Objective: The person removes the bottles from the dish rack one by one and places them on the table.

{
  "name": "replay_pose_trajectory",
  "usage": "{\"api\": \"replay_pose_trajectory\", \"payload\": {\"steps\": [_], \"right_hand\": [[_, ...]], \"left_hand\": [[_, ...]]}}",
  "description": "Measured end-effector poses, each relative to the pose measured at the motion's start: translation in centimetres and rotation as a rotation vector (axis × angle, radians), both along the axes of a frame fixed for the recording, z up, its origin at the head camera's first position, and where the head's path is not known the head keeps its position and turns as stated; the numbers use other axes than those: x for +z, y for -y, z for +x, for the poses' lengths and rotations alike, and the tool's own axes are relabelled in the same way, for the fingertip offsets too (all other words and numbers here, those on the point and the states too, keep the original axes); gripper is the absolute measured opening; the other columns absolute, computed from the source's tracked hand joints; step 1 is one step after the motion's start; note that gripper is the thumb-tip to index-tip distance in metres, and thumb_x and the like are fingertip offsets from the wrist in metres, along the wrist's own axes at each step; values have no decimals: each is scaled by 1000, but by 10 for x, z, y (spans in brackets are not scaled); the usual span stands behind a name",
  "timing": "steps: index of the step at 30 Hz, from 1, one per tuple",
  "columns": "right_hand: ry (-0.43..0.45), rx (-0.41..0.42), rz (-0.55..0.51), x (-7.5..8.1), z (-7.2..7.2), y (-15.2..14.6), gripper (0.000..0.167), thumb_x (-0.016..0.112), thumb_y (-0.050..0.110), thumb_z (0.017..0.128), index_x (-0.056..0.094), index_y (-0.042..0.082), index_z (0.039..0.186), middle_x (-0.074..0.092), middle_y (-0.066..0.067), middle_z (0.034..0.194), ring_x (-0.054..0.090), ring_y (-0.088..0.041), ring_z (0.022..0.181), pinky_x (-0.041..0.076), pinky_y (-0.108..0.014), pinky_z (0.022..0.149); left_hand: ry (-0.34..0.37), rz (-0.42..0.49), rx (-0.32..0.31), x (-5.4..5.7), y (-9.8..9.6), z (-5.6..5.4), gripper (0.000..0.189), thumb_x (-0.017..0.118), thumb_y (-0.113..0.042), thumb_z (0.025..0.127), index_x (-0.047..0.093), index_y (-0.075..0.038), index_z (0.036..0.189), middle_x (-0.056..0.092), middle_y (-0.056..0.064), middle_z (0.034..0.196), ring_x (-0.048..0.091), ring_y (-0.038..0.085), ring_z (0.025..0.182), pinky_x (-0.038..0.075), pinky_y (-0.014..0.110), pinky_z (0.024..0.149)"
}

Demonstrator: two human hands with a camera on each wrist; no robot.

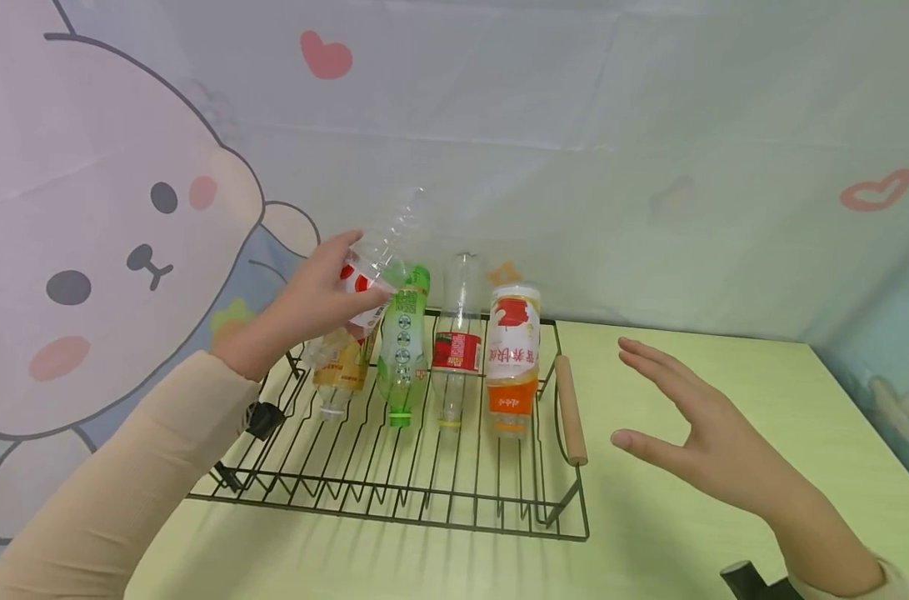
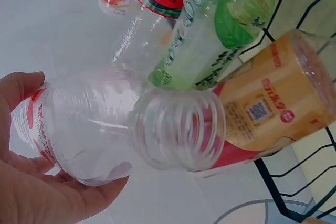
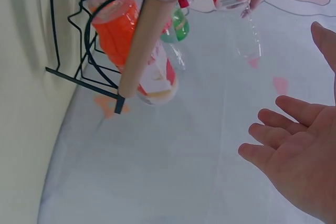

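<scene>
My left hand point(image 1: 315, 292) grips a clear plastic bottle point(image 2: 94, 124) round its red-and-white label, above the left end of a black wire rack point(image 1: 379, 517). The bottle tilts, base up to the right; its threaded mouth has no cap. Below it a bottle with a yellow label point(image 1: 339, 371) rests in the rack, partly hidden. Beside that stand a green-tinted bottle point(image 1: 402, 350), a clear bottle with a red label point(image 1: 457, 352) and a white-and-orange bottle point(image 1: 513, 354), all neck down. My right hand point(image 1: 705, 425) hovers right of the rack, fingers extended, holding nothing.
A wooden handle point(image 1: 570, 408) rises at the rack's right end. The rack stands on a pale green tabletop point(image 1: 649, 533). Behind hangs a backdrop cloth point(image 1: 574, 167) with a cartoon animal point(image 1: 109, 225) and hearts.
</scene>
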State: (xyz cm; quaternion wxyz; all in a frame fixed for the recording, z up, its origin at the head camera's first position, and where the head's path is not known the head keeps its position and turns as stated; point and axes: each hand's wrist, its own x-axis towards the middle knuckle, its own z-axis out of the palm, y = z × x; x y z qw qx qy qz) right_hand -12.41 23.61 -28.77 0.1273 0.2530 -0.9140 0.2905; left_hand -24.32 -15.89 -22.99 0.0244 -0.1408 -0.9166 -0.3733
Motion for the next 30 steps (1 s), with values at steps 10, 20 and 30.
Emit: {"api": "replay_pose_trajectory", "payload": {"steps": [10, 20, 30], "right_hand": [[-82, 41, 8, 26, -7, 3, 82, 79, 21, 80, 35, 26, 149, 33, 5, 154, 28, -3, 140, 24, -12, 106], [-136, 94, 21, 51, -12, 9, 85, 81, 18, 78, 36, 24, 149, 34, 3, 154, 30, -12, 141, 30, -20, 107], [-177, 121, 62, 67, -15, 19, 86, 82, 19, 77, 36, 23, 149, 33, 5, 154, 32, -16, 140, 37, -43, 106]], "left_hand": [[-15, -32, -83, 11, -15, 6, 86, 70, -28, 88, 17, -11, 154, 42, 15, 136, 60, 28, 76, 56, 35, 54], [-10, -101, -159, 14, -35, 12, 81, 72, -25, 85, 27, -13, 151, 52, 10, 126, 58, 25, 87, 56, 29, 64], [19, -116, -211, 13, -55, 19, 78, 75, -28, 82, 36, -10, 147, 53, 5, 130, 59, 21, 84, 55, 27, 68]]}}
